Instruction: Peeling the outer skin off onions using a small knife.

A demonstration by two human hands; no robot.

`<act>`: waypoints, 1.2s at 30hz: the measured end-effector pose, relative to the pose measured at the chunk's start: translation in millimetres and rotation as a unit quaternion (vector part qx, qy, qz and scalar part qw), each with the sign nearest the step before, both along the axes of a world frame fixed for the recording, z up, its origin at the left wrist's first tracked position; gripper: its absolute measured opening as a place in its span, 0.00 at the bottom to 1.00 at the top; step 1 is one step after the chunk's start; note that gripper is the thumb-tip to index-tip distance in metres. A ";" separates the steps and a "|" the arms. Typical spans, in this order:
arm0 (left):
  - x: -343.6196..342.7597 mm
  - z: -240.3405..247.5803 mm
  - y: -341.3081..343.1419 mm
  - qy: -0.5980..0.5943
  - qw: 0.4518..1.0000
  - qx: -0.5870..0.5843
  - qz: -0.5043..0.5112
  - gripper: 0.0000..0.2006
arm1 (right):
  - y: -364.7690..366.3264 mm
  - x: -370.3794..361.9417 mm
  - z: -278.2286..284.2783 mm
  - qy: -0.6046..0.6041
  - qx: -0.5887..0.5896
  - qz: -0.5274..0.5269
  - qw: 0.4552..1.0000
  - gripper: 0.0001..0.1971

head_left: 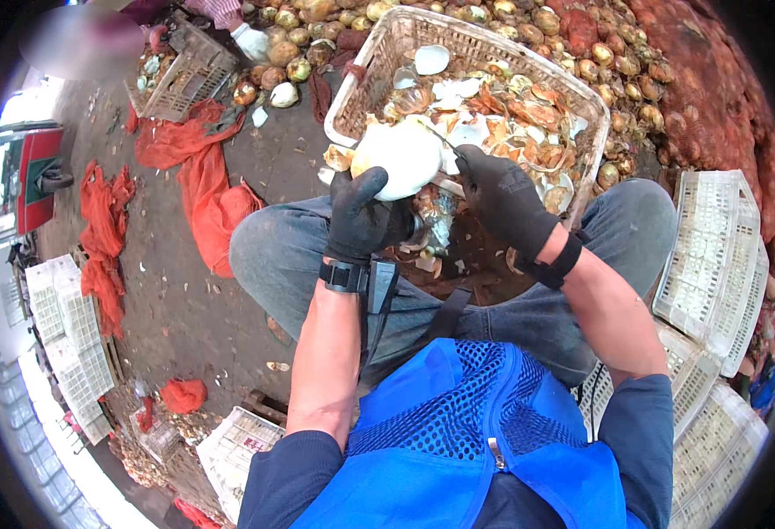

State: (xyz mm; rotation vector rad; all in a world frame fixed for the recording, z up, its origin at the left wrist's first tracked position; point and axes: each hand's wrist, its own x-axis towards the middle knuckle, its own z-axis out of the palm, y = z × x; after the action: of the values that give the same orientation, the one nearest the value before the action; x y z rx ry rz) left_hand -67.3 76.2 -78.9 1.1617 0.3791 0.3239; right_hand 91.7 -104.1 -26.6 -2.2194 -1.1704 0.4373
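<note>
My left hand [356,216], in a dark glove, is closed around a large white peeled onion [398,163]. A strip of papery skin [339,157] shows at the onion's left side. My right hand [504,196], also gloved, is closed beside the onion's right side. From its fingertips a thin dark blade, seemingly a small knife [438,134], reaches to the onion's top; its handle is hidden in the glove. Just beyond both hands stands a pale plastic crate [597,115] holding brown skins and white onion layers.
Loose onions [297,37] are heaped past the crate, with red mesh sacks [713,79] at the far right. Pale crates [709,264] stand by my right knee. Orange-red netting [207,194] lies on the floor at left. Another person's gloved hand [251,41] is at far left.
</note>
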 end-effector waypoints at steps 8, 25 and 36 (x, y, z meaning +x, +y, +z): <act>8.1 19.2 -6.9 -0.083 0.963 -0.255 0.021 0.31 | 15.3 -6.8 -13.6 0.167 0.042 -0.061 0.983 0.09; 12.0 23.8 -4.9 -0.084 0.962 -0.255 0.051 0.39 | 2.5 -5.3 -14.0 0.177 0.077 -0.163 0.968 0.14; 18.5 32.8 -10.1 -0.082 0.953 -0.284 0.073 0.41 | 5.7 -34.7 -6.8 0.064 0.185 -0.059 0.979 0.11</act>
State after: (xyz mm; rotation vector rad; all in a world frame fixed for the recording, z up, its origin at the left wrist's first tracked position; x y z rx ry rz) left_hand -48.8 66.1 -46.1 0.5392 0.3792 0.4051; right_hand 57.1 -98.4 -33.4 -1.8959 -0.9589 0.2831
